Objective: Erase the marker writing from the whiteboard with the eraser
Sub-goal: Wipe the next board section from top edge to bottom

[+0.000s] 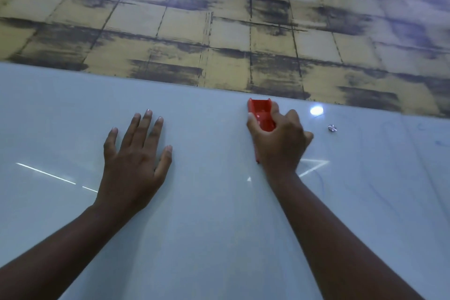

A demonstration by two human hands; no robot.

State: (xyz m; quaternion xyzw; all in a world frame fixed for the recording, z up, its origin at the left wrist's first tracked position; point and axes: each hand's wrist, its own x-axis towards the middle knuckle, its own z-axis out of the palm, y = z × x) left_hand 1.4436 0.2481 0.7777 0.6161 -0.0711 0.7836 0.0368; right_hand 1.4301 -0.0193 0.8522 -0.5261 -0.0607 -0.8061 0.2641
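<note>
Head view, looking along a large glossy white glass whiteboard (219, 202) that fills the lower part of the frame, its top edge meeting a wall of yellowish tiles streaked with dark smudges (219, 19). Faint blue marker writing (440, 142) remains on the board's right portion, with thin blue lines trailing below and right of the right hand; the area under and between the hands looks clean, though glare makes this uncertain. The left hand (136, 161) lies flat on the board with fingers straight and spread, holding nothing, apparently bracing. The right hand (282, 143) grips a red plastic block eraser (261, 117), thumb on its left side and fingers curled over its right, pressing it against the board just below the top edge. The eraser's long axis runs up and down the board, so a sideways stroke would sweep its full length. Remaining writing lies to the right of the eraser, on the side of the holding hand and well apart from the left one; the likely next stroke is rightward. A small round metal standoff (332, 128) sits between eraser and writing, an obstacle to skirt.
</note>
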